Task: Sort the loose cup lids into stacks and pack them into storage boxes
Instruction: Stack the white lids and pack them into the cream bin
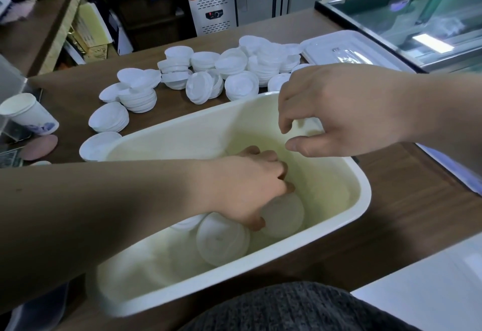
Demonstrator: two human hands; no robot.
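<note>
So the left hand (245,187) is clamped on a stack of white plastic cup lids (283,216) down in the cream rectangular plastic storage box (362,184), right hand (336,111) hovering loose-fingered above, more lid stacks (234,72) crowding the brown wooden counter (407,200) behind.

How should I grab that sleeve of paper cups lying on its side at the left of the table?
Take the paper cups around the middle of the sleeve, hand coming down from above, fingers on one long side and thumb on the other. It lies tipped over on the wooden table, rim end up-left, so squeezing the open rim would probably dent it.
</note>
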